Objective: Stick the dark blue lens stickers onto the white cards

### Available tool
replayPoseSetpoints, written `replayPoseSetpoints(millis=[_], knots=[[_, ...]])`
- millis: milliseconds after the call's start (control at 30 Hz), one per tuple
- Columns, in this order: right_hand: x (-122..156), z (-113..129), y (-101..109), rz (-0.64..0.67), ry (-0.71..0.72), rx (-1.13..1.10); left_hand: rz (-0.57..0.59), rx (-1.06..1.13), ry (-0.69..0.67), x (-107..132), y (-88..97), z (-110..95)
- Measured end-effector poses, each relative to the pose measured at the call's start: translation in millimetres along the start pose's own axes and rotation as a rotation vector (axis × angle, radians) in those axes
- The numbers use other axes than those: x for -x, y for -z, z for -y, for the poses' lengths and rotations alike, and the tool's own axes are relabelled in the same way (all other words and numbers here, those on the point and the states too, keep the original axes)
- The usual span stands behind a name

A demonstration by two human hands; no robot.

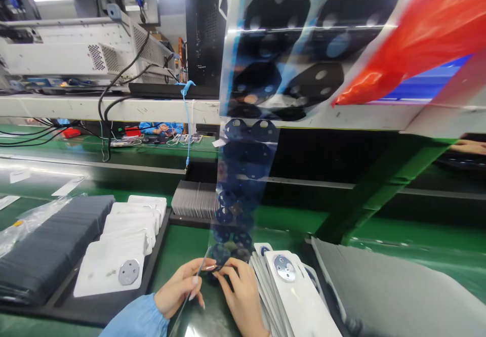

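Observation:
A long strip of clear film (243, 175) with rows of dark octagonal stickers hangs from the shelf down to my hands. My left hand (184, 284) pinches the film's edge near its lower end, thumb against forefinger, with the other fingers loosely curled. Opposite it, my right hand (243, 289) has its fingertips closed on a dark sticker (215, 268) at the strip's bottom; the fingers partly hide that sticker. Close by on the right leans a stack of white phone back covers (296, 296), the front one bearing a round silver camera plate (284, 268).
On the left, a black tray (159, 248) holds overlapping white back covers (110, 271) beside a long dark grey padded bundle (49, 246). Thin grey cards (195, 199) stand behind. A grey cover (398, 281) lies to the right. A white shelf (152, 109) crosses above, with red plastic (425, 38) hanging.

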State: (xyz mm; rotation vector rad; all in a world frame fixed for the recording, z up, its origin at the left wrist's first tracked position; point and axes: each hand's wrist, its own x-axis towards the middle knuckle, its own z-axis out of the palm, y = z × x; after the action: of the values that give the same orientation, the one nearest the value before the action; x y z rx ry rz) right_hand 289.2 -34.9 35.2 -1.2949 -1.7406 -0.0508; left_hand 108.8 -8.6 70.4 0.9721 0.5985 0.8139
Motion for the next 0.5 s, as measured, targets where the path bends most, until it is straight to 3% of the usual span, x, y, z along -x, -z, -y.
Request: replayPoseSetpoints(millis=[200,400,500], knots=[[2.1,-2.5,-0.9,0.004,0.051,0.057,-0.025,0.004,0.003,0.6,-0.8,0.1],[-1.2,-4.3,-3.3,-0.023,0.077,-0.057,0.031,0.028,-0.001,2.6,0.5,3.1],[-2.2,-2.3,-1.5,-0.049,0.093,-0.083,0.005,0.017,-0.007,2.1,-1.1,2.4]])
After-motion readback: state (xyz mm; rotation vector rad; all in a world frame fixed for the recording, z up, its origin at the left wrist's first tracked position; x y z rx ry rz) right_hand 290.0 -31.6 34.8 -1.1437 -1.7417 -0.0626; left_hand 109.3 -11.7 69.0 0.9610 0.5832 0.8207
